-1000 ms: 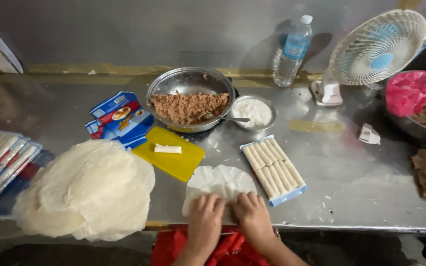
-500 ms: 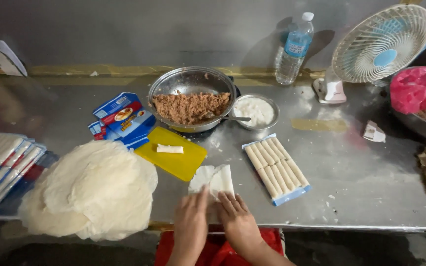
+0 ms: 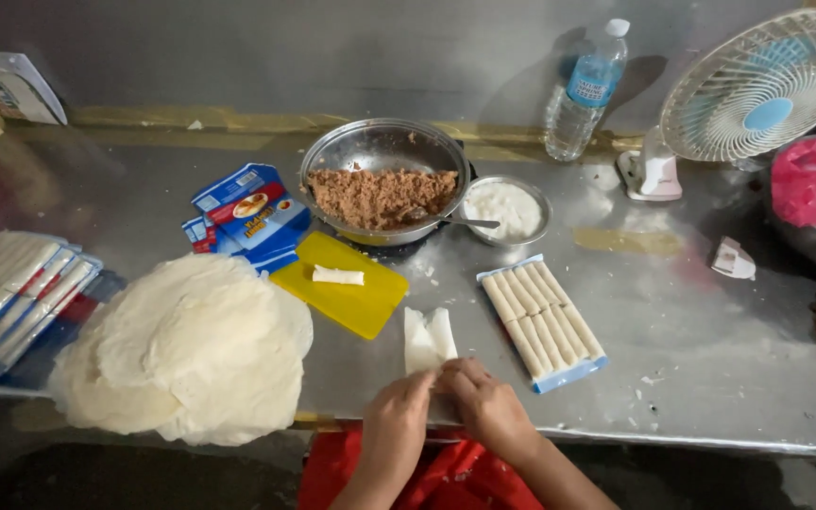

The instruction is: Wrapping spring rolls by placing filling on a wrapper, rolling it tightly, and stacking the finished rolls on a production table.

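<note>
Two hands meet at the near edge of the dull steel worktop (image 3: 691, 378): the left hand (image 3: 397, 416) and the right hand (image 3: 485, 408), fingers curled and pinched onto the near end of a thin white pastry wrapper (image 3: 427, 338) that is folded in along both sides. The wrapper lies flat on the worktop, reaching away from the fingertips toward the yellow plastic cutting board (image 3: 347, 293). Whether filling already sits inside the fold cannot be told from here.

A roll of this kind goes best, as I judge it, with even pressure from both thumbs, the side flaps kept tucked and the sheet drawn snug so no air pocket stays in.

Just right of the wrapper stands a blue-edged tray of finished pale rolls (image 3: 542, 319). Left of the hands lies a loose heap of round white wrappers (image 3: 186, 349). Beyond the board stand a steel bowl of brown minced filling (image 3: 384, 184) and a small steel bowl of white paste (image 3: 510, 208).
</note>
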